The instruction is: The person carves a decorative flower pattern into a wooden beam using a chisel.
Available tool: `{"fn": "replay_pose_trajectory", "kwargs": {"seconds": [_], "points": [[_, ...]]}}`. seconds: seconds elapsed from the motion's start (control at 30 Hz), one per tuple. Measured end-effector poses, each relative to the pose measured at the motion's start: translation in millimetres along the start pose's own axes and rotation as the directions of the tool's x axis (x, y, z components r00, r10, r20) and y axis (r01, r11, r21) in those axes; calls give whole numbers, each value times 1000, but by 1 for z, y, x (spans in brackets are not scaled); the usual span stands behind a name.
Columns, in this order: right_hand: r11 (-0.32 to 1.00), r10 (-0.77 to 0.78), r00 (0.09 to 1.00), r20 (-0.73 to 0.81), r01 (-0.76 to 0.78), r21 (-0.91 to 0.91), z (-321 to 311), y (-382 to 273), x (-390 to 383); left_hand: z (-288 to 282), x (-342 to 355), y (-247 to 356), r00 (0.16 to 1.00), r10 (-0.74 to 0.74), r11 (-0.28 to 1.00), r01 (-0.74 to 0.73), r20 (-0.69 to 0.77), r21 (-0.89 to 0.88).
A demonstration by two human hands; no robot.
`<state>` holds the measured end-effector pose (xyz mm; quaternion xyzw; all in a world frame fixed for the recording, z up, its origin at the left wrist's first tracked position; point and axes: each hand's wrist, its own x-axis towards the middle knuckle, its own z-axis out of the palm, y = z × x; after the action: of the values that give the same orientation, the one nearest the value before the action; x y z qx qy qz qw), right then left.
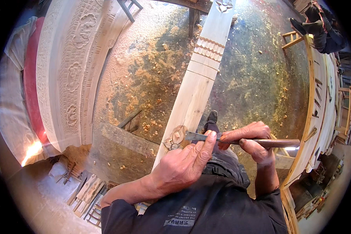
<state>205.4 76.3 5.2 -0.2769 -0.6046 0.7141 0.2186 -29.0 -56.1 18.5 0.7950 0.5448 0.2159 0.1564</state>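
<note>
A wood chisel (279, 143) with a dark wooden handle and flat metal blade lies crosswise in front of me, its blade pointing left. My right hand (257, 142) is closed around the handle, index finger stretched along it. The fingers of my left hand (185, 163) are pressed together over the blade near its shank; its thumb is hidden. Just left of the blade's tip is a round carved flower (175, 137) on a long pale plank (193, 91). Farther up, the plank bears a band of scalloped ridges (209, 48) and another carved flower (224, 5).
Large carved panels (72, 74) stand at left beside red cloth (34, 78). At right, a long bench (312, 97) carries several hand tools; a person (323, 27) sits at its far end. Wood shavings (156, 70) cover the floor. Wood offcuts (87, 191) lie lower left.
</note>
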Motion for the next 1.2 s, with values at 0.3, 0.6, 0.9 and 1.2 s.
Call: {"fn": "replay_pose_trajectory", "kwargs": {"seconds": [0.3, 0.6, 0.9, 1.2], "points": [[985, 170, 974, 149, -173, 5, -25, -13, 32, -12, 7, 3, 988, -81, 994, 90, 128, -68], [943, 152, 933, 327, -236, 233, -49, 16, 59, -6, 4, 1, 994, -48, 998, 52, 102, -35], [855, 93, 996, 8, -84, 511, -30, 44, 30, -10, -9, 1, 953, 289, 957, -289, -87, 6], [977, 33, 997, 69, -46, 207, -26, 24, 9, -8, -14, -2, 944, 314, 949, -314, -98, 16]]}}
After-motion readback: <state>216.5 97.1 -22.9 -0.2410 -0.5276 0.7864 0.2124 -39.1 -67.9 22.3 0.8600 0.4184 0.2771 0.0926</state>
